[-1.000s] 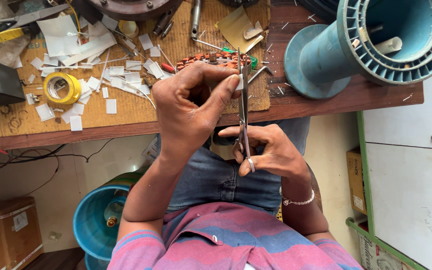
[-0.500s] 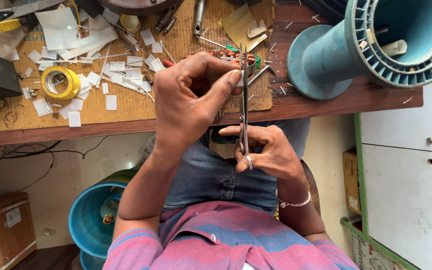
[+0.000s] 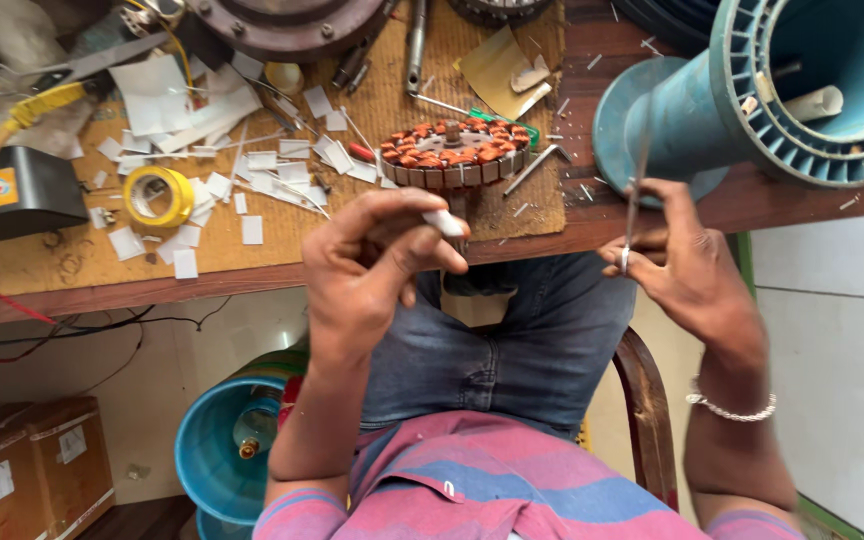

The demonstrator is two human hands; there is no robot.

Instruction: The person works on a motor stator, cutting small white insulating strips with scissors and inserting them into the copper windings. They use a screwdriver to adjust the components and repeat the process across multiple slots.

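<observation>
On the bench, one stator, one tape roll

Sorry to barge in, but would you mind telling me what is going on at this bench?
A seated person is working at a wooden bench. The left hand pinches a small white strip between its fingertips, and the right hand holds thin scissors upright. Just beyond the hands a round motor core with copper windings lies on the bench, with cut paper slips and a roll of yellow tape beside it.
</observation>
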